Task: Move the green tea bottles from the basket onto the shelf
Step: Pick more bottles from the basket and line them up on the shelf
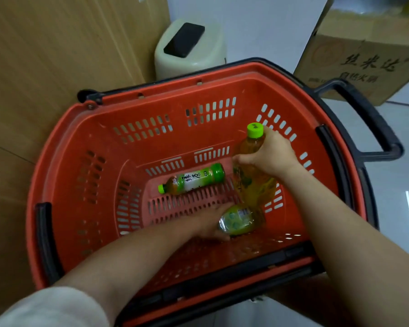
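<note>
A red plastic basket [80, 147] with black handles stands on the floor below me. Three green tea bottles are inside it. My right hand [269, 154] grips the neck of an upright bottle [253, 182] with a lime cap, at the basket's right side. My left hand [210, 223] is wrapped around a second bottle [237, 220] lying on the basket floor at the front right. A third bottle [191, 179] lies on its side in the middle of the floor, cap pointing left, untouched. No shelf is in view.
Flat cardboard [57, 48] leans along the left. A pale plastic stool [189, 48] with a black slot stands behind the basket. A printed cardboard box [364, 60] sits at the back right. Pale floor tiles [392, 204] lie to the right.
</note>
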Action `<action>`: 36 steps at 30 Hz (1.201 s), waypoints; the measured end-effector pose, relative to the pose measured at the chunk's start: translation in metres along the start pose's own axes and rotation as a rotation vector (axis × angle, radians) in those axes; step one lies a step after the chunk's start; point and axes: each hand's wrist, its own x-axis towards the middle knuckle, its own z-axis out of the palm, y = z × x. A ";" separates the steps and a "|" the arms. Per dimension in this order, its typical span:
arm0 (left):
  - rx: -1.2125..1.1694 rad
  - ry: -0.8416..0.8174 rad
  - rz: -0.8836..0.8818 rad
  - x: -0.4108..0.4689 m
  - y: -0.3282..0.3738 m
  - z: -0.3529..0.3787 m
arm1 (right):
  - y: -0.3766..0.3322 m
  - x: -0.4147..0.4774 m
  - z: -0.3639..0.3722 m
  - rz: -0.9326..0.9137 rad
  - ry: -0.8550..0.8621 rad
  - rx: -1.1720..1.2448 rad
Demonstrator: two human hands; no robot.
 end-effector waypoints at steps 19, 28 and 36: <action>0.267 0.160 -0.194 -0.019 -0.055 -0.025 | 0.004 0.020 0.020 -0.049 -0.105 0.021; 0.466 0.392 -0.300 -0.151 -0.012 -0.121 | -0.018 -0.006 0.018 -0.135 -0.127 -0.062; 0.156 0.969 -0.417 -0.349 0.037 -0.128 | -0.100 -0.059 -0.011 -0.409 -0.064 0.020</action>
